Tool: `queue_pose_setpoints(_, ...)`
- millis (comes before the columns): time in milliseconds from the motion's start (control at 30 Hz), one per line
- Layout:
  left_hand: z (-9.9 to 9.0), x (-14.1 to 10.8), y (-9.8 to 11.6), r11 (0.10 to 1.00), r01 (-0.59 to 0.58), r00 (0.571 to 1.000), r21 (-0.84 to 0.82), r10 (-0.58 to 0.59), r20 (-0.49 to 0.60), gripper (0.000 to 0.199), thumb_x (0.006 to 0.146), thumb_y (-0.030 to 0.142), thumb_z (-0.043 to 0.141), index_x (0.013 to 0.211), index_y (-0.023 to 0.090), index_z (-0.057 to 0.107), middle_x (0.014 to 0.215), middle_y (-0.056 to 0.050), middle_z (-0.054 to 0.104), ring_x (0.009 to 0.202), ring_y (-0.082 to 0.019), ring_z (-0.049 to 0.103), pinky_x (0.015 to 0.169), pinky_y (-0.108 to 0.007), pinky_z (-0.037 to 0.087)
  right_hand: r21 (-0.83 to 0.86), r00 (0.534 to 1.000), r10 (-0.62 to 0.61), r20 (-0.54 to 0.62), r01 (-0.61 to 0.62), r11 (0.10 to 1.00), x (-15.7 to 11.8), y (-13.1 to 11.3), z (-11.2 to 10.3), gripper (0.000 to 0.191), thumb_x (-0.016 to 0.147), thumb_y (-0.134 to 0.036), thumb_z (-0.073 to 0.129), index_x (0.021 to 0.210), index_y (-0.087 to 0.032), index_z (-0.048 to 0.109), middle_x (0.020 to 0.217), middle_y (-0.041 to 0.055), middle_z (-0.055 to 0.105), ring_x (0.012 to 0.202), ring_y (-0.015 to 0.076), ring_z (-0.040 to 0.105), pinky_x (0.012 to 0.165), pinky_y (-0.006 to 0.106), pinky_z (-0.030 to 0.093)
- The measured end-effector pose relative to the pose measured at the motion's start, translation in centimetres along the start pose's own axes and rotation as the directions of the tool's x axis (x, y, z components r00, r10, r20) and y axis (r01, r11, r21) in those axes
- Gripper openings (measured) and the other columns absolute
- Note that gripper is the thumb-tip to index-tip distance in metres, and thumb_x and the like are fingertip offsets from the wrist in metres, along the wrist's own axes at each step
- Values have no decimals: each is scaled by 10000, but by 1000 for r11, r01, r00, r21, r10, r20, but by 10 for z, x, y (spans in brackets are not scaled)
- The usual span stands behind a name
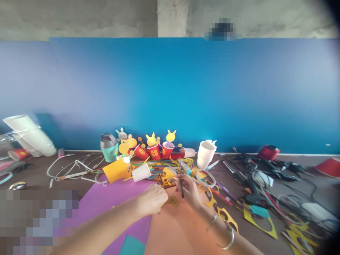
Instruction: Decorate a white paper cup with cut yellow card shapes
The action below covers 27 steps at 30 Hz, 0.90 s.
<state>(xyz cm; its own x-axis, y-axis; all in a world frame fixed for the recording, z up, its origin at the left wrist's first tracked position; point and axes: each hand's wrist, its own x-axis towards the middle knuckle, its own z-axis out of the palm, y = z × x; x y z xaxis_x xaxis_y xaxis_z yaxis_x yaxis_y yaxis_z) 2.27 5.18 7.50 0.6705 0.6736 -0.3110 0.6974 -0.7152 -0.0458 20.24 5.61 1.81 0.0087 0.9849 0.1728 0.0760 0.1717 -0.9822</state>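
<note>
My left hand (pixel 153 199) is closed in a loose fist over the seam between the purple sheet (pixel 111 198) and the orange sheet (pixel 170 230). What its curled fingers hold, if anything, is hidden. A pair of dark scissors (pixel 182 182) points upward in my right hand (pixel 190 191), whose fingers are wrapped around it. Between the hands, small yellow-and-green round cutouts (pixel 173 201) lie on the orange sheet. Just beyond my right hand sits a pile of yellow paper scraps (pixel 167 176).
Behind stand red paper cups (pixel 153 152) with yellow animal faces, a tipped white cup (pixel 141 172), a stack of white cups (pixel 206 154) and a green bottle (pixel 108 147). Cables and a glue gun (pixel 255 196) lie to the right. A blue partition (pixel 170 88) closes the back.
</note>
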Motion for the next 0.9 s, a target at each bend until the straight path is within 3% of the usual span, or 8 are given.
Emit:
queue_pose_setpoints(200,-5,0,-5,999,-29,1000,-20,30,10,152,677,149,650,790,156,750,790,-142,748,762,-310,698,659,-360,503,10,1000,21,-7,-21,1000,1,5,0,395,780,-501,736,976,-169,655,815,98,733,645,230,656,482,288,476)
queue_pose_setpoints(333,-10,0,-16,991,-84,994,-103,90,57,57,635,171,653,620,197,702,595,-51,685,558,-222,617,491,-296,386,15,1000,30,-11,-30,999,2,4,1,404,775,-508,741,977,-170,652,785,83,727,641,224,661,491,287,488)
queue_pose_setpoints(467,-15,-3,-26,986,-62,995,-158,73,67,54,620,178,663,585,216,675,547,4,647,498,-177,570,436,-270,307,28,999,54,-3,-53,998,2,4,1,422,776,-524,735,990,-171,647,782,80,722,627,220,654,439,268,454)
queue_pose_setpoints(600,-17,-7,-37,978,120,992,-172,-124,-16,81,696,212,650,729,228,722,688,-13,718,634,-205,666,497,-253,391,37,999,31,10,-31,999,3,10,1,408,783,-519,734,990,-175,657,763,76,717,627,217,649,441,258,440)
queue_pose_setpoints(733,-12,-2,-48,931,341,913,-134,-362,-190,220,835,149,522,925,156,722,872,-140,740,857,-308,709,674,-351,496,19,1000,9,-28,-9,1000,2,13,1,409,808,-515,726,1019,-172,655,799,85,726,635,213,646,468,269,467)
queue_pose_setpoints(900,2,8,-46,915,389,840,-110,-401,-365,291,838,24,489,1040,99,685,983,-187,698,1015,-338,653,809,-422,501,99,998,-40,-48,45,994,0,6,5,420,837,-512,706,1101,-197,617,969,101,734,787,246,696,555,296,544)
